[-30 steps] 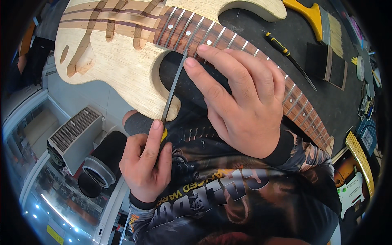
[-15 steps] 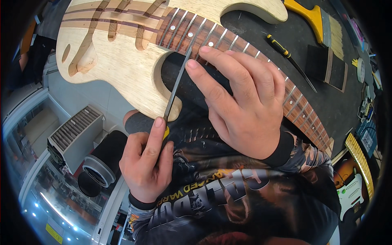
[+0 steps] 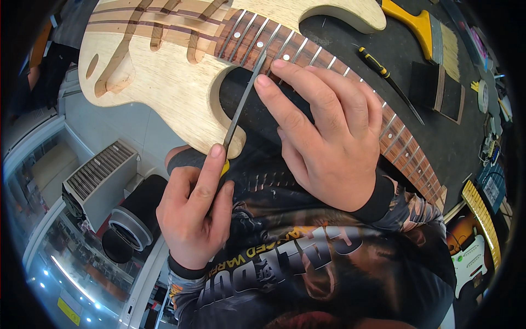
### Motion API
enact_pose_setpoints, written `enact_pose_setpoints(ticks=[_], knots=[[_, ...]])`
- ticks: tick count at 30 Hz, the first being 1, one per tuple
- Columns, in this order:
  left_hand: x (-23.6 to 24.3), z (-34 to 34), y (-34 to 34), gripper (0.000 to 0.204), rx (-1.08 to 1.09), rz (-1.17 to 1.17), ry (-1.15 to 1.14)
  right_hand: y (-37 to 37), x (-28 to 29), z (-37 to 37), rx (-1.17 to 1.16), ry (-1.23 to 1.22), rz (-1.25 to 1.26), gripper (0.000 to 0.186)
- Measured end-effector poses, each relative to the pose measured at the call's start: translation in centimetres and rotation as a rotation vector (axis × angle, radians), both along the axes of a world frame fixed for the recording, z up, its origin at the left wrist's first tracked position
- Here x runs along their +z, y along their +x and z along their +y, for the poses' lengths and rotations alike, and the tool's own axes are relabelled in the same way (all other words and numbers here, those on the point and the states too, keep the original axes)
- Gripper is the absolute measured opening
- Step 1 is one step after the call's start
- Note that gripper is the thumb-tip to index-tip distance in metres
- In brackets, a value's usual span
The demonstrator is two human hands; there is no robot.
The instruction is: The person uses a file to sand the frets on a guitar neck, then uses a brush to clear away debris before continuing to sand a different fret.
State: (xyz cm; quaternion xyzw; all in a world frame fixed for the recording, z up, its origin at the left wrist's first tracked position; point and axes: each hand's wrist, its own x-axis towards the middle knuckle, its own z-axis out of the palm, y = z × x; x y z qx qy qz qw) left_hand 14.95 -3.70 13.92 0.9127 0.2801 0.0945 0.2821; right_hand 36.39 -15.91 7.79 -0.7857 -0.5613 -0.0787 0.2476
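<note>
A bare wooden electric guitar body [image 3: 164, 82] lies at the upper left, its neck with a dark reddish fretboard [image 3: 405, 145] running to the lower right. My left hand [image 3: 194, 211] is closed around the yellow-and-black handle of a slim metal file [image 3: 241, 107], index finger stretched along it. The file's tip lies over the fretboard's near edge, by the metal frets close to the body. My right hand [image 3: 337, 140] spreads over the neck, holding nothing. Its index fingertip is beside the file and its middle fingertip rests on the fretboard; the other fingertips are partly hidden.
On the dark worktop [image 3: 339, 44] lie a yellow-handled brush [image 3: 416, 24], a yellow-and-black handled tool [image 3: 390, 82] and a dark sanding block [image 3: 438, 90]. A sunburst guitar [image 3: 471, 241] stands at the right. At lower left are a grey vented box [image 3: 101, 175] and a glass case [image 3: 71, 274].
The file has slid up and away from me, so its tip reaches farther over the fretboard. My left hand moved slightly up with it; my right hand stays almost in place.
</note>
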Motion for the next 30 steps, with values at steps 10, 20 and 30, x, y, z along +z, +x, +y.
enact_pose_setpoints(ticks=[10,20,30], knots=[[0.1,0.3,0.5,0.07,-0.005,0.003,-0.017,0.1,0.1,0.0,0.005,-0.004,0.014,0.076],[-0.2,0.8,1.5,0.071,-0.007,-0.007,-0.012,-0.1,0.3,0.1,-0.002,-0.008,0.02,0.077],[-0.6,2.1,2.0,0.072,-0.061,-0.098,-0.014,0.1,1.9,-0.1,0.043,-0.023,0.178,0.084]])
